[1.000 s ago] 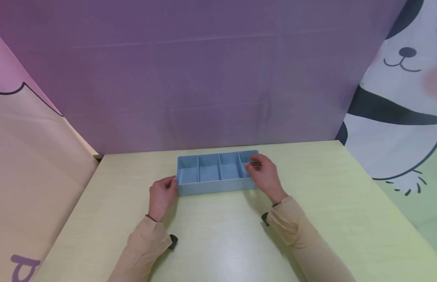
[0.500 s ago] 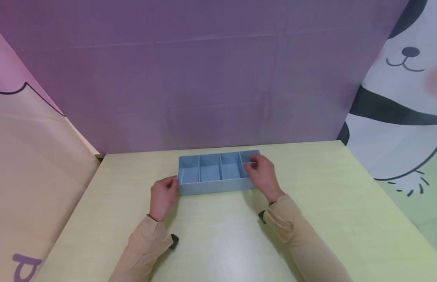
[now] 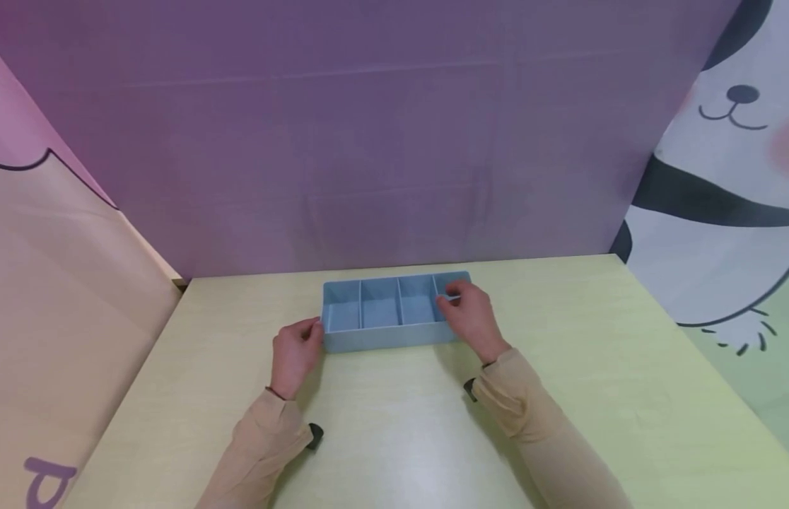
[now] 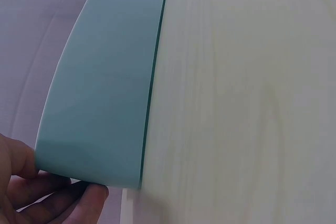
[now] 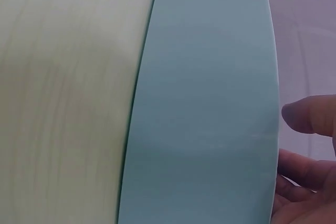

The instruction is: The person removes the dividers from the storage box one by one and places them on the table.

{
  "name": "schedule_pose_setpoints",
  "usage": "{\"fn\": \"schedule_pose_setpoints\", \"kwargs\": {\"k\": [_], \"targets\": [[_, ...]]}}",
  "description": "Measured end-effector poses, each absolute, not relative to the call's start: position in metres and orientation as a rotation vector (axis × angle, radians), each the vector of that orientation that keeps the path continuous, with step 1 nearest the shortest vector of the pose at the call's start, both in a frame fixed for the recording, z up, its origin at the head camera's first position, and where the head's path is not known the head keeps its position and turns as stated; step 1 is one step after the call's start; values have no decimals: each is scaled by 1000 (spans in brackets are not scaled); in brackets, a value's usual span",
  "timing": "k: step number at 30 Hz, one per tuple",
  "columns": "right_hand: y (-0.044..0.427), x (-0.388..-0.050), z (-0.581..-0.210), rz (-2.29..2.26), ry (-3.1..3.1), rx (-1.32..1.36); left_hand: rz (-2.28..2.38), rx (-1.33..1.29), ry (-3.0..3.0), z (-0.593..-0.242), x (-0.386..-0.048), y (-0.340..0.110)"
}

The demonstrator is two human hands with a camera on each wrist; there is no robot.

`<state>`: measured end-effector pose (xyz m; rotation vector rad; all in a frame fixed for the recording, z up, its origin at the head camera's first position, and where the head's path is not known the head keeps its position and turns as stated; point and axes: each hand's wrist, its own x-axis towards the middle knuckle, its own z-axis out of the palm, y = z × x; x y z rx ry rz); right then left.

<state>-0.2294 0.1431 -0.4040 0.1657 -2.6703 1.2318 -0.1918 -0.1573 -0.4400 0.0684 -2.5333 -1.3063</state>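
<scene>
A light-blue tray (image 3: 382, 339) with several open compartments stands on the table, long side toward me. At its left end, my left hand (image 3: 295, 353) pinches the corner. The left wrist view shows its bent fingers (image 4: 92, 200) against the end wall. Over the right-end compartment hovers my right hand (image 3: 474, 318), thumb and forefinger apart with nothing seen between them. The right wrist view has the right thumb (image 5: 310, 114) just off the tray's rim, other fingers partly hidden behind the wall. My right hand covers the tray's front right corner.
The pale wooden table (image 3: 394, 438) spreads out on all sides of the tray. Behind it rises a purple cloth (image 3: 382, 155). A beige cloth hangs on the left, and a panda-print cloth (image 3: 719, 254) on the right.
My right hand has shifted slightly left over the tray's right end. The left hand stays at its corner, and the tray shows no clear movement on the table.
</scene>
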Motion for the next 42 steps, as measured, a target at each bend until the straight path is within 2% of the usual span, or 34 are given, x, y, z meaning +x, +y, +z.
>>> {"fn": "schedule_pose_setpoints", "kwargs": {"k": [42], "targets": [[124,-240,-402,929,-2796,96,-1322,85,-2527,-440,-192,-156]]}}
